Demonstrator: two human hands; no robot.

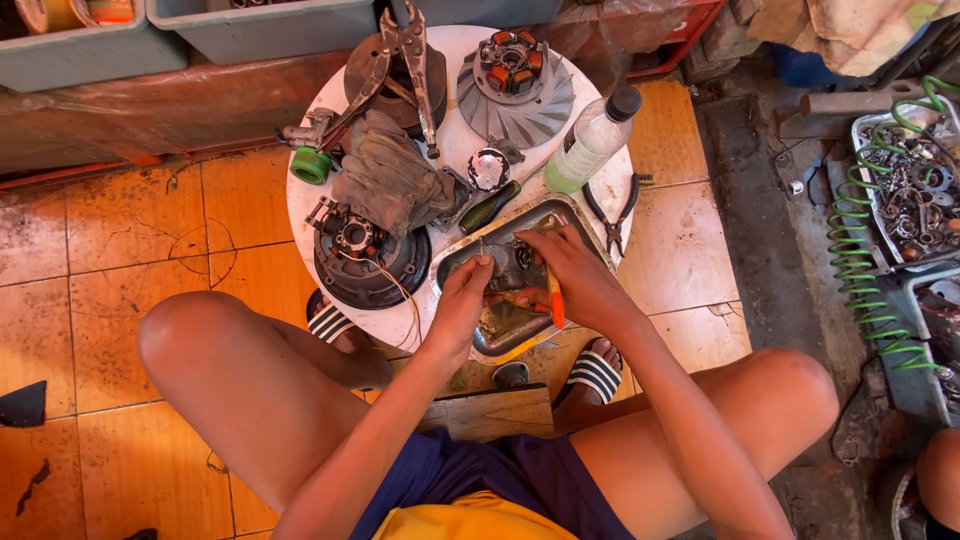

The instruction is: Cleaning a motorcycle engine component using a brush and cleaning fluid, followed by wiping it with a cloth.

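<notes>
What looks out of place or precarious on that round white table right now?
The metal tray under both hands sticks out past the table's near edge, so part of it is unsupported. The pliers lie right at the right rim. The left hand and right hand work on a small part in the tray; nothing looks spilled.

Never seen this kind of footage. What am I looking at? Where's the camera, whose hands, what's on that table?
One picture, from a camera worn on a person's head, looking down at their own lap and hands. They sit on a tiled floor at a small round white table. The left hand steadies a small metal part over a metal tray. The right hand holds an orange-handled tool, its tip hidden. Also on the table: a grey work glove, a round engine part with wires, a finned metal disc, a clear plastic bottle, pliers.
</notes>
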